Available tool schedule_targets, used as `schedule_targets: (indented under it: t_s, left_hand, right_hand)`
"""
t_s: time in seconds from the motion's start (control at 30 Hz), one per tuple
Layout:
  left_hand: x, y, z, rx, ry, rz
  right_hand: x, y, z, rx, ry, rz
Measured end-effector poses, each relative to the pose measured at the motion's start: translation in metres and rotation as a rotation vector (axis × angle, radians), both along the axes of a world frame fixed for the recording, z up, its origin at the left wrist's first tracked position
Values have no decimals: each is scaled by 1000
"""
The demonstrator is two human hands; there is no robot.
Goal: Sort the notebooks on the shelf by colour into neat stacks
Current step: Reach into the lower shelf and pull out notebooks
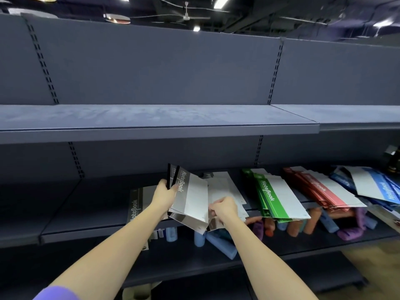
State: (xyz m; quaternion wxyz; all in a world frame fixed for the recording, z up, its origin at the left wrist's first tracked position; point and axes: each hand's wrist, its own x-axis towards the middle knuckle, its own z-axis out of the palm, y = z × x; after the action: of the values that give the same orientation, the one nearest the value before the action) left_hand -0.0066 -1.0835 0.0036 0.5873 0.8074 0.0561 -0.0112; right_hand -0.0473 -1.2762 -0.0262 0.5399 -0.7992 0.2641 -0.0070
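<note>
The left hand (pixel 165 192) grips two grey notebooks (pixel 190 197) near their black bound ends, holding them lifted and tilted above the front edge of the shelf (pixel 86 221), their lower ends hanging out past that edge. The right hand (pixel 224 207) is curled just beside them, and pinches the near edges of pale, loosely fanned notebooks (pixel 225 189) that lie on the shelf behind it (whether it also touches the held pair I cannot tell). Under the left forearm one more grey notebook (pixel 138 204) lies flat near the front edge, left of the held pair, and looks like the start of a grey stack. Further right along the shelf the colours are already grouped: a green pile (pixel 275 195), then a red pile (pixel 320 189), then a blue pile (pixel 376 185) towards the right end. None of these is neat, though; each is fanned and slanted, with covers overhanging the front edge. I judge the sorting by colour to be mostly done and the grey group to be the one in hand, with the pale fanned notebooks not yet gathered. What is left seems to be laying the greys together and squaring every pile into a tidy stack. The shelf below holds coloured cases (pixel 324 221), no part of this job.
</note>
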Motion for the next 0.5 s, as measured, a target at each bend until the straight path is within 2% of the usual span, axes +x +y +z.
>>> schedule_targets:
  t_s: [0.13, 0.2, 0.27, 0.37, 0.5]
  left_hand:
    - [0, 3, -2, 4, -11, 5]
    - [-1, 1, -2, -16, -27, 12]
    - [-3, 0, -3, -24, -31, 16]
    - [-5, 5, -5, -53, -7, 23]
    - [-1, 21, -4, -39, -7, 54]
  right_hand:
    - [-2, 10, 5, 93, 1, 13]
    - [-3, 15, 4, -52, 43, 125]
    - [-2, 17, 0, -104, 33, 141]
    - [0, 16, -2, -121, -25, 56]
    - [1, 5, 0, -328, 27, -16]
